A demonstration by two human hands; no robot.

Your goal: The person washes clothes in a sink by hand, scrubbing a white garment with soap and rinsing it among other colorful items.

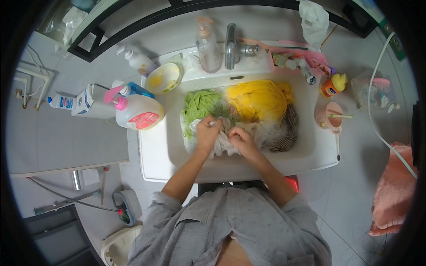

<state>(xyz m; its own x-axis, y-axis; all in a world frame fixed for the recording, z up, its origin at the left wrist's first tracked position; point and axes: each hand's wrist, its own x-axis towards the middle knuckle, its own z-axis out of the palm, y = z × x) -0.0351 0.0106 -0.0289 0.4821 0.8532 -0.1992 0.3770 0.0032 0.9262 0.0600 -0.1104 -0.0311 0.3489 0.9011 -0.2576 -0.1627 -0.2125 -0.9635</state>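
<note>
Over the white sink basin (316, 143), my left hand (208, 131) is closed around a wet white cloth (224, 143). My right hand (242, 138) grips the same cloth a short way to the right. Its folds hang between and below both fists, near the basin's front wall. Behind my left hand lies a bunched light green cloth (203, 104) in soapy water. A large yellow cloth (258, 99) is heaped at the back of the basin. To its right, a dark striped cloth (284, 133) is partly under foam. The lower parts of these cloths are hidden by suds.
A chrome faucet (230, 46) rises behind the basin beside a clear pump bottle (208, 50). At left stand a large pink-pump bottle (139, 111) and a tilted bowl (163, 78). A pink caddy (276, 66) holds tubes at right, near a pink mug (327, 116).
</note>
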